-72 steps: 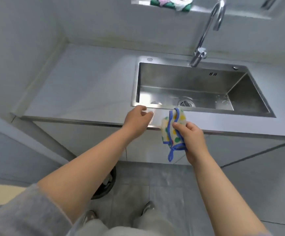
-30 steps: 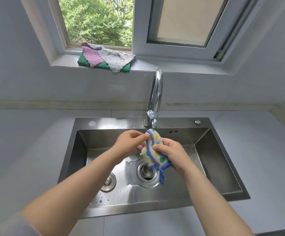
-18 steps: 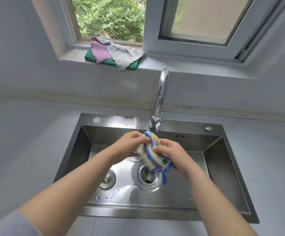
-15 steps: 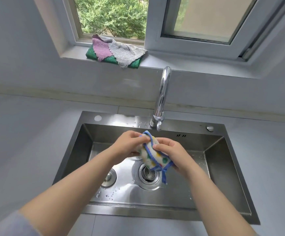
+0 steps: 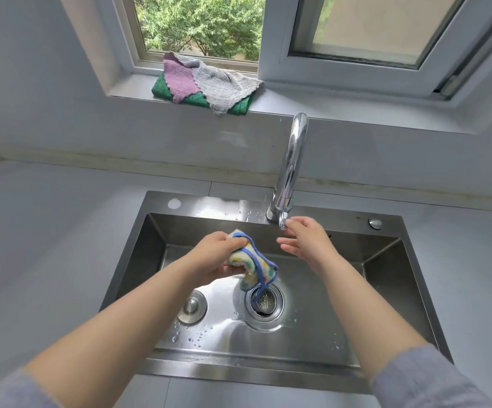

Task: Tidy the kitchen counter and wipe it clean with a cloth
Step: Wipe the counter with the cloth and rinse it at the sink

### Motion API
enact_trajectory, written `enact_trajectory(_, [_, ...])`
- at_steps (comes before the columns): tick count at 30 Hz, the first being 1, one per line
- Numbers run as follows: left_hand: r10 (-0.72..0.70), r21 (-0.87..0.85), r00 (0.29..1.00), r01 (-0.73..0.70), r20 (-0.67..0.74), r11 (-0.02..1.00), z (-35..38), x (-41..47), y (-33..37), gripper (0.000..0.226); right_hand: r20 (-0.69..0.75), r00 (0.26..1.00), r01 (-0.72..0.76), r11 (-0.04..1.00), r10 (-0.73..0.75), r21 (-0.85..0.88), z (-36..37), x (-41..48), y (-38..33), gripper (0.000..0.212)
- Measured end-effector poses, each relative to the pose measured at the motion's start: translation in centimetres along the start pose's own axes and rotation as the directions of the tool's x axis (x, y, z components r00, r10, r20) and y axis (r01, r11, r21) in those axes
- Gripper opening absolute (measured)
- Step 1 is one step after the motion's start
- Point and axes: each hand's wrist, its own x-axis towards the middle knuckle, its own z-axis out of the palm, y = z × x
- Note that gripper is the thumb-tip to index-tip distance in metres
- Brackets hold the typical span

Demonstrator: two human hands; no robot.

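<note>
Centrally, left hand [image 5: 209,257] gripping cloth [image 5: 250,260]; right hand [image 5: 306,240] — fingers [image 5: 286,248] loose — at faucet [image 5: 293,160]

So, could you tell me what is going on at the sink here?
A person stands at the steel sink. Their left hand grips a spotted, blue-edged cloth above the drain, while the right hand, fingers relaxed, touches the lever at the base of the tap. No water is visibly running. Other cloths lie on the windowsill.

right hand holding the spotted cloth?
No, only the left hand grips the spotted cloth; the right hand is up by the faucet base.
</note>
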Motion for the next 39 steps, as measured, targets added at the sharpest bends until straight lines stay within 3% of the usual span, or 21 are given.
enact_trajectory(3, [0.022,-0.016,0.999,-0.023,-0.031,1.0,0.1,0.4,0.2,0.013,0.032,0.998,-0.049,0.999,0.049,-0.01,0.6,1.0,-0.4,0.016])
enact_trajectory(11, [0.009,-0.055,0.997,-0.013,-0.08,0.998,0.2,2.0,0.3,0.045,-0.005,0.998,-0.058,0.997,0.058,-0.044,1.5,2.4,-1.9,0.025])
enact_trajectory(20, [-0.061,-0.068,0.995,0.056,-0.078,0.996,1.4,3.2,-0.2,0.063,-0.001,0.999,-0.051,0.993,0.052,-0.105,1.1,2.9,-2.6,0.03])
enact_trajectory(28, [-0.09,-0.046,0.99,0.085,-0.11,0.995,2.1,3.7,-0.9,0.047,-0.066,0.993,0.093,0.989,-0.101,-0.112,-0.5,0.7,1.7,0.012])
enact_trajectory(35, [-0.091,0.022,0.985,0.095,-0.144,0.995,2.3,4.3,-1.3,0.016,0.08,0.994,-0.07,0.996,0.075,-0.055,0.6,-1.1,6.2,0.014])
enact_trajectory(39, [-0.003,0.091,0.987,0.017,-0.158,0.996,2.2,4.4,-1.7,0.008,0.156,0.967,-0.226,0.961,0.202,0.161,1.6,-2.1,7.0,0.014])
